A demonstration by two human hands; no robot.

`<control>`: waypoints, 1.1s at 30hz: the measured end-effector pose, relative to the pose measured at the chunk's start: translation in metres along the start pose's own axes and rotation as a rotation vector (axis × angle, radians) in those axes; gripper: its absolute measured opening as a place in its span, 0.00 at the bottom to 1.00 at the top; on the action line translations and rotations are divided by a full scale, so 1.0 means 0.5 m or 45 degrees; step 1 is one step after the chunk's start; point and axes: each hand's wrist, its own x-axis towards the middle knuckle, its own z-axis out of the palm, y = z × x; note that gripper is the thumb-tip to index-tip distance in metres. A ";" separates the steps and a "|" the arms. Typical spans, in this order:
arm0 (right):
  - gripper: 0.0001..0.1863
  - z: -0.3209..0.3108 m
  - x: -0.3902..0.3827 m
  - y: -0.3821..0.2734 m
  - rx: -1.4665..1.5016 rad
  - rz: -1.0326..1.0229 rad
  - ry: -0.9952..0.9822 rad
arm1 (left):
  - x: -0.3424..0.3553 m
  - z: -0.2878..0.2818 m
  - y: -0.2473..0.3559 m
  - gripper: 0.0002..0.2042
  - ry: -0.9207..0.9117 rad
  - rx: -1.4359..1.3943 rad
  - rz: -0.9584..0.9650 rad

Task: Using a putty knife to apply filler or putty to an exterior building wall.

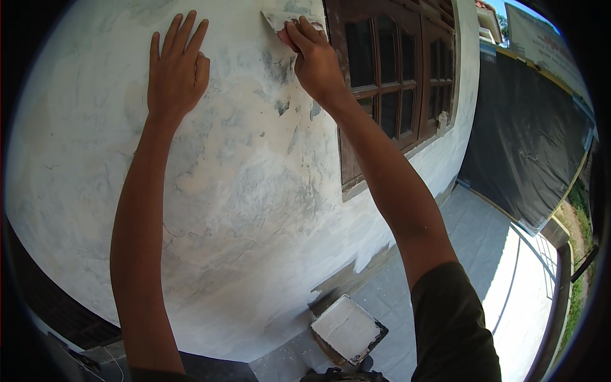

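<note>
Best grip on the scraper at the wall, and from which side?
Probably take the scraper by its reddish lower part, from below: the flat, pale blade spreads upward past the right hand, seemingly against the wall.

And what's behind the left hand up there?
The patchy white wall shows all around the left hand. The bit right behind it is covered, so I can't tell what that part looks like.
</note>
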 end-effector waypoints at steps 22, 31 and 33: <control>0.29 -0.164 -0.211 -0.150 0.259 0.252 -0.271 | -0.019 -0.005 -0.002 0.28 -0.085 -0.069 -0.033; 0.17 -0.050 0.057 0.011 0.107 0.018 0.021 | 0.001 -0.006 0.007 0.25 -0.002 0.003 0.005; 0.16 -0.029 0.043 0.010 0.052 -0.007 0.028 | 0.000 -0.003 0.006 0.25 -0.004 0.006 0.006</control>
